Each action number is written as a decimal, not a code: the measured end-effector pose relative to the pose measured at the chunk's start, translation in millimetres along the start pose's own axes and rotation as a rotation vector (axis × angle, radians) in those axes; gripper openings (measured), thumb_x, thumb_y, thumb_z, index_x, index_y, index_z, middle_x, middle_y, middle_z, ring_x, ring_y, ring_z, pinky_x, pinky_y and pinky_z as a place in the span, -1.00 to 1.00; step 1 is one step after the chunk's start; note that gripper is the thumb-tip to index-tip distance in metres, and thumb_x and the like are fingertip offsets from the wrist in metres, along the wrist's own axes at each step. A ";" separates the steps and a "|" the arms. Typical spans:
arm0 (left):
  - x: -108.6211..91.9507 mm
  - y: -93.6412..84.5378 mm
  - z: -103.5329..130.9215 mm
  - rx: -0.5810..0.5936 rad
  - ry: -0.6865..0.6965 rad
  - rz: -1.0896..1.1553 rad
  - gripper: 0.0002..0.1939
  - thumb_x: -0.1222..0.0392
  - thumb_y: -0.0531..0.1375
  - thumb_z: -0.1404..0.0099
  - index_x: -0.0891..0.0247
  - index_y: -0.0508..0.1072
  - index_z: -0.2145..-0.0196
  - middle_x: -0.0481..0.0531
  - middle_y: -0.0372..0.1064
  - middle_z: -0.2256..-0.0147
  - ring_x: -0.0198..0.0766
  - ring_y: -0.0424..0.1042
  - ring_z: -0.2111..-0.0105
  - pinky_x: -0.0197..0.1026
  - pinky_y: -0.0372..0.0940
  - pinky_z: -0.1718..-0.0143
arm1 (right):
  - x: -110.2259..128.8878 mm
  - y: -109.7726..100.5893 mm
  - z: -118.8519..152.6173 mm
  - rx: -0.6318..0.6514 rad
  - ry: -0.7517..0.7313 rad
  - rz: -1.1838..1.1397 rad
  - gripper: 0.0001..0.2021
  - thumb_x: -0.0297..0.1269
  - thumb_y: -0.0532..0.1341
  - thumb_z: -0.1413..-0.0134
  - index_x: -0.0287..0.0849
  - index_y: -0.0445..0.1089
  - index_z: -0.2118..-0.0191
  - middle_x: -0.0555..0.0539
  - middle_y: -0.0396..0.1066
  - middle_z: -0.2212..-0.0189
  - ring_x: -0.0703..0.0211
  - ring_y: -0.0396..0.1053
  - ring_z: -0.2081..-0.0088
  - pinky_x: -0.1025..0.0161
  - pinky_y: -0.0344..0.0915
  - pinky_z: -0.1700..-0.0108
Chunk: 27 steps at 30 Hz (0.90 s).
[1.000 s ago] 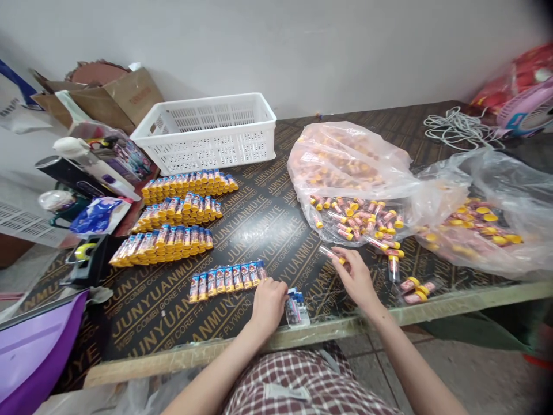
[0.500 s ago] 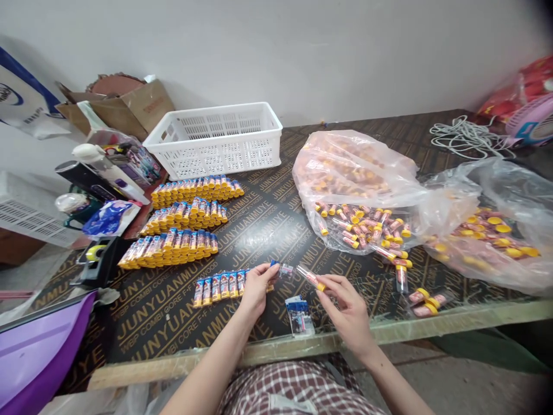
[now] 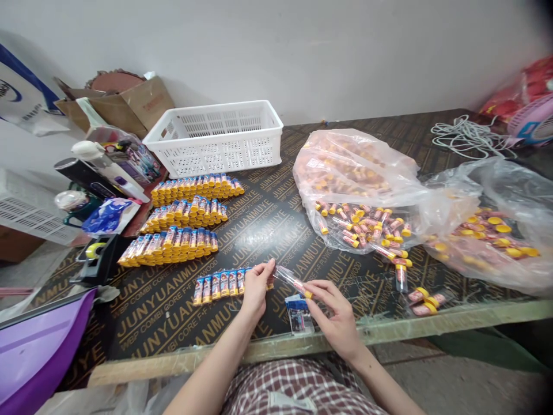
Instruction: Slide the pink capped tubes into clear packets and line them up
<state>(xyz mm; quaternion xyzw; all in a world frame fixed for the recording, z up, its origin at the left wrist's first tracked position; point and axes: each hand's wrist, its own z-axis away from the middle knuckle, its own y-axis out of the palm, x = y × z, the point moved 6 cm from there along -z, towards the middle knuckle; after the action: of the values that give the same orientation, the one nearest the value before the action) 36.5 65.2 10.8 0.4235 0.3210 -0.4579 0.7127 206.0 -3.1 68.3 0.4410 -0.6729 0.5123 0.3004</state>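
My right hand (image 3: 334,320) pinches the yellow-capped end of a clear plastic tube (image 3: 291,279) with pink contents. The tube slants up to the left, its far end at the fingertips of my left hand (image 3: 258,285). Those fingers are closed in a pinch on a thin printed sleeve, which is mostly hidden and hard to tell from the tube. Below the tube lies a small pile of flat blue-topped sleeves (image 3: 299,316). A row of labelled tubes (image 3: 224,284), blue above and yellow below, lies left of and partly behind my left hand.
Stacked labelled tubes (image 3: 173,246) stand left, before a white basket (image 3: 224,153). A plastic bag (image 3: 354,167) spills unlabelled tubes at right, beside another bag (image 3: 496,230). Several loose tubes (image 3: 425,302) lie near the wooden table edge (image 3: 458,317). A tape dispenser (image 3: 97,259) sits left.
My right hand has moved left and slightly down with the tube, bringing its clear end to my left fingertips. The sleeve that stuck out from my left hand no longer shows separately.
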 end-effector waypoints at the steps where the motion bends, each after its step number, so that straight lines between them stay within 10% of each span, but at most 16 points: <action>1: -0.2 3.9 2.3 0.042 0.002 0.009 -0.65 -0.03 0.38 0.09 0.33 0.47 0.51 -0.07 0.40 0.54 -0.43 0.33 0.54 -0.37 0.23 0.46 | -0.6 2.5 0.3 0.023 0.000 -0.014 -0.69 -0.37 0.09 -0.18 0.00 0.40 0.00 -0.12 0.36 0.13 0.07 0.36 0.09 0.10 0.37 0.06; 7: -0.8 27.0 21.2 0.267 -0.109 0.091 -0.54 0.09 0.41 0.09 0.27 0.43 0.22 -0.05 0.45 0.46 -0.36 0.41 0.49 -0.28 0.32 0.36 | -9.1 5.7 -2.4 -0.001 -0.060 0.038 -0.57 -0.46 0.07 -0.12 0.04 0.31 -0.08 -0.10 0.32 0.17 0.09 0.36 0.12 0.12 0.37 0.08; 14: 6.6 40.5 36.7 0.458 -0.236 -0.008 -0.67 0.06 0.39 0.04 0.40 0.48 0.44 0.01 0.42 0.53 -0.42 0.35 0.56 -0.35 0.24 0.48 | -6.3 10.1 -13.6 0.166 -0.161 -0.009 -0.15 -0.53 0.15 0.20 0.00 -0.09 -0.28 -0.14 -0.07 -0.27 -0.10 0.01 -0.25 -0.11 0.13 -0.19; 27: 11.4 41.4 45.4 0.472 -0.271 -0.024 -0.60 0.08 0.42 0.12 0.41 0.48 0.38 0.00 0.42 0.50 -0.39 0.36 0.54 -0.34 0.22 0.47 | -10.2 15.8 -9.8 0.196 -0.145 -0.202 -0.11 -0.60 0.12 0.31 -0.05 -0.08 -0.26 -0.17 0.14 -0.16 -0.04 0.21 -0.15 0.00 0.21 -0.16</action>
<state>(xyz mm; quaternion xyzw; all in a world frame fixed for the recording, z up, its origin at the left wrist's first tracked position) 82.2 29.3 33.8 0.5088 0.1119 -0.5812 0.6251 195.7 10.6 55.7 0.5695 -0.5918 0.5096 0.2564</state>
